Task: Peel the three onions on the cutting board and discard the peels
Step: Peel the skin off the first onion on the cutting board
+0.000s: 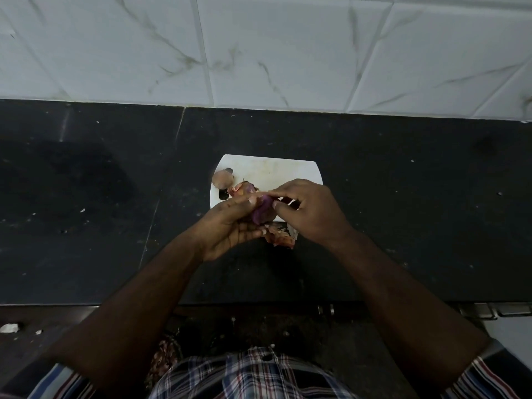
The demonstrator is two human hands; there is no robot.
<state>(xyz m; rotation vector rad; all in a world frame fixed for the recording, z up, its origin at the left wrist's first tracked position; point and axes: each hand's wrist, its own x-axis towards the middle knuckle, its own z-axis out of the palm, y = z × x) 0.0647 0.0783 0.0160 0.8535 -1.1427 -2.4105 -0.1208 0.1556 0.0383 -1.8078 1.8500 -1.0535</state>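
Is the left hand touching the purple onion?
Touching. The head view shows the left hand cupping the purple onion, thumb on top.

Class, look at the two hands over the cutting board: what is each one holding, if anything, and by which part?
The left hand cradles a purple onion from below and around its side. The right hand pinches at the onion's upper right edge, seemingly its skin.

No text, label, brand, number or sign can be read anywhere in the view.
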